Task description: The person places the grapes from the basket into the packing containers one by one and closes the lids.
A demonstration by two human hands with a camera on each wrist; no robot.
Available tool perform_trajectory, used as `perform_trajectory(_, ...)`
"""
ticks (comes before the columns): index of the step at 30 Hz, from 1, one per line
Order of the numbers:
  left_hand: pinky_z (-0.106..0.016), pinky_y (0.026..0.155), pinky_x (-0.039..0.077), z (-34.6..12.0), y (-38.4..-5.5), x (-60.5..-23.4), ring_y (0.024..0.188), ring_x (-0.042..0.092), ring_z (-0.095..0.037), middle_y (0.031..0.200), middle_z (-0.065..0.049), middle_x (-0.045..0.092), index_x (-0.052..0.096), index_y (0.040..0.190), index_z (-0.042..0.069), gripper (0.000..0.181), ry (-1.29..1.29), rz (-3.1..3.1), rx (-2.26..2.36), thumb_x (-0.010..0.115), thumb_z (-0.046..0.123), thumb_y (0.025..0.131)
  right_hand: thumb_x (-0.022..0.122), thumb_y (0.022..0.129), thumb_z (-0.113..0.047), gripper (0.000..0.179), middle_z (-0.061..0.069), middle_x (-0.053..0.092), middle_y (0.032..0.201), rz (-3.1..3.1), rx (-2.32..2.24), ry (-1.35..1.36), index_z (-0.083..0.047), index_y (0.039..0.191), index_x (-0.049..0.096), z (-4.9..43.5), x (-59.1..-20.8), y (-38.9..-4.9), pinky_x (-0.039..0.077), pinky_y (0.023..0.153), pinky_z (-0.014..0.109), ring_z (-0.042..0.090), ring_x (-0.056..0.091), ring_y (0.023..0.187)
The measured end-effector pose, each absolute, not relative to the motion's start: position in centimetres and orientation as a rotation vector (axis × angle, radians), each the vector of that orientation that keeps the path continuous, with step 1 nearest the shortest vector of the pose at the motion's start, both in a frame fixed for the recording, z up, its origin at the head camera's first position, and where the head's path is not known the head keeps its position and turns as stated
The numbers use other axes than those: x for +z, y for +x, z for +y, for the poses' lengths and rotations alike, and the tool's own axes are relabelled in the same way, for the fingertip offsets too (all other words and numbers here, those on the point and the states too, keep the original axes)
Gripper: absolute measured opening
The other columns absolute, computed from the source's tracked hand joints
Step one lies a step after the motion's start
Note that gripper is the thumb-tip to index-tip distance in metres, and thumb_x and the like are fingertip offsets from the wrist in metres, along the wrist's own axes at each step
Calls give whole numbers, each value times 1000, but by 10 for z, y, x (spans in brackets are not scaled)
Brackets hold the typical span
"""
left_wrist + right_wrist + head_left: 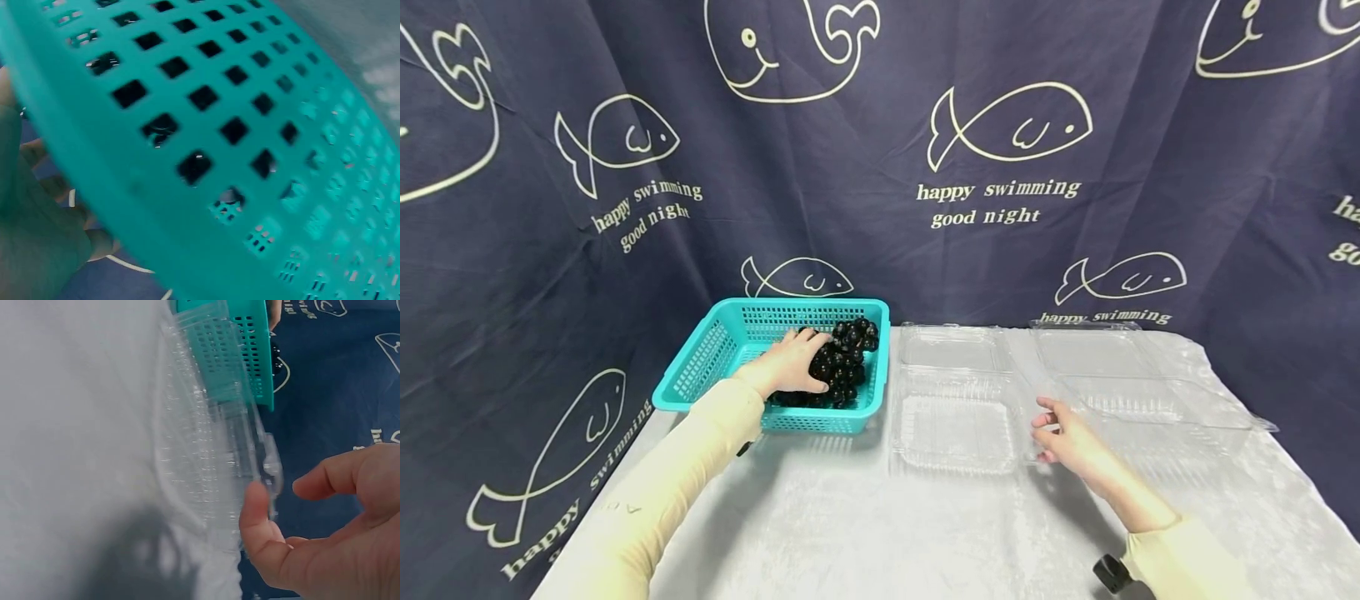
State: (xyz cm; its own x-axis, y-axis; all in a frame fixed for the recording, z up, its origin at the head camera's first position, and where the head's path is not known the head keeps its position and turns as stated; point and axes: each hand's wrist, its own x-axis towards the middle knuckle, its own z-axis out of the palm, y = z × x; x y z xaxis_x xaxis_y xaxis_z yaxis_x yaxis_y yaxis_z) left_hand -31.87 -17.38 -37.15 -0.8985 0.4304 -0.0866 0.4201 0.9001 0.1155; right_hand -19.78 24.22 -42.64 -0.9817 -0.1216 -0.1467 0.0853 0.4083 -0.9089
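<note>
My left hand (786,367) reaches into a turquoise plastic basket (771,419) and rests over a bunch of dark, near-black grapes (842,362), its fingers spread across the top of them. From the left wrist, the basket's perforated wall (194,125) fills most of the view, with part of the hand (37,231) beyond the rim. Beside a clear plastic clamshell box (955,433), whose lid is laid back, hovers my right hand (1071,437). Its fingers are loosely bent with nothing between them; in the right wrist view thumb and fingers stand apart near the box's edge (250,444).
A second clear clamshell box (1135,408) lies with its lid back, to the right of the first. A white cloth (850,517) covers the table. Behind hangs a dark blue curtain (865,167) with white fish drawings.
</note>
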Motion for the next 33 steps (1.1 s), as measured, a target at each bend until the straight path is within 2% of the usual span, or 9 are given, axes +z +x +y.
perform_trajectory(5, -62, 89, 42, -174, -319, -379, 123, 39, -45, 137, -16, 42, 36, 142, 13, 80, 762, 2955, 142, 75, 38, 76, 43, 83, 6, 66, 16, 38, 107, 2309, -1761, 8, 12, 142, 12, 243, -438, -199, 56, 67, 28, 14, 52, 78)
perform_trajectory(8, -60, 84, 45, -173, -320, -385, 117, 43, -42, 132, -13, 45, 39, 140, 16, 77, 837, 2970, 95, 76, 37, 76, 44, 84, 7, 66, 12, 39, 104, 2250, -1819, 18, 11, 142, 13, 244, -440, -199, 56, 69, 28, 11, 50, 77)
perform_trajectory(13, -61, 81, 46, -171, -320, -393, 112, 44, -37, 131, -10, 45, 41, 139, 25, 74, 914, 2954, 42, 77, 35, 75, 44, 85, 5, 65, 6, 42, 99, 2156, -1894, 17, 9, 142, 13, 246, -443, -199, 55, 70, 27, 8, 50, 75)
perform_trajectory(20, -59, 83, 47, -168, -322, -394, 116, 43, -37, 137, -13, 41, 39, 142, 26, 77, 928, 2957, 36, 77, 33, 76, 45, 86, 5, 66, 5, 43, 98, 2104, -1927, 3, 8, 143, 12, 248, -444, -200, 54, 71, 27, 9, 52, 75)
perform_trajectory(23, -53, 79, 49, -169, -325, -396, 114, 43, -35, 136, -13, 42, 41, 141, 25, 75, 964, 2959, 44, 77, 29, 76, 45, 87, 5, 66, 5, 43, 99, 2101, -1929, 17, 7, 143, 12, 248, -444, -200, 54, 70, 27, 9, 52, 75)
perform_trajectory(28, -39, 64, 52, -171, -329, -400, 106, 45, -31, 128, -11, 48, 46, 136, 22, 72, 1075, 2970, -16, 79, 23, 72, 45, 86, 5, 67, 5, 44, 99, 2089, -1937, 26, 7, 143, 12, 247, -445, -200, 53, 70, 28, 10, 51, 76)
perform_trajectory(33, -36, 58, 50, -173, -329, -403, 103, 47, -32, 128, -8, 48, 49, 133, 21, 71, 1173, 2991, -91, 82, 24, 70, 45, 86, 6, 67, 5, 44, 99, 2087, -1937, 31, 6, 144, 11, 247, -445, -200, 54, 71, 28, 10, 51, 78)
